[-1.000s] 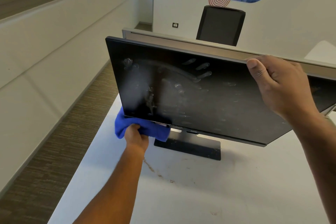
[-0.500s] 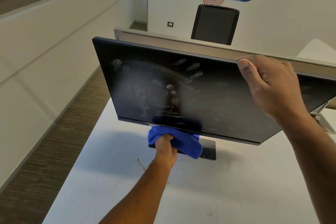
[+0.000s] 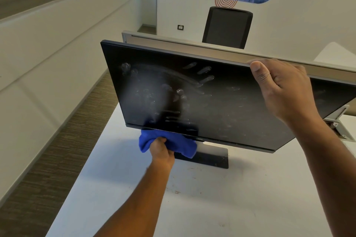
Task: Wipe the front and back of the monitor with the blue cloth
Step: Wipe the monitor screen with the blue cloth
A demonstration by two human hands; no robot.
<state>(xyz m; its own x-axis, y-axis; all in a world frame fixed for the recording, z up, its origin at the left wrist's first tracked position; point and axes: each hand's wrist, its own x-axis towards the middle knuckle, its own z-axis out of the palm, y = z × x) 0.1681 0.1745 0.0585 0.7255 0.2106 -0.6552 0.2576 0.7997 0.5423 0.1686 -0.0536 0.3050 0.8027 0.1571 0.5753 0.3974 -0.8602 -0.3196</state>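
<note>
On a white desk (image 3: 250,198), a smudged monitor (image 3: 221,106) is steadied at its top edge by the right hand (image 3: 283,90); the blue cloth (image 3: 183,144) is gripped by the left hand (image 3: 161,150), fingers clamped, at the lower bezel. The front is seemingly being wiped; upward strokes are likely needed next.

The monitor (image 3: 221,102), tilted back on its flat black base (image 3: 210,157), blocks the far half of the worktop (image 3: 240,198). Open white surface runs in front of the base and to its left. Under the screen's lower edge the gap is filled by the left hand (image 3: 161,152) gripping the blue cloth (image 3: 185,144). The right hand (image 3: 283,90) occupies the top edge, and a grey partition (image 3: 192,44) stands close behind the monitor
</note>
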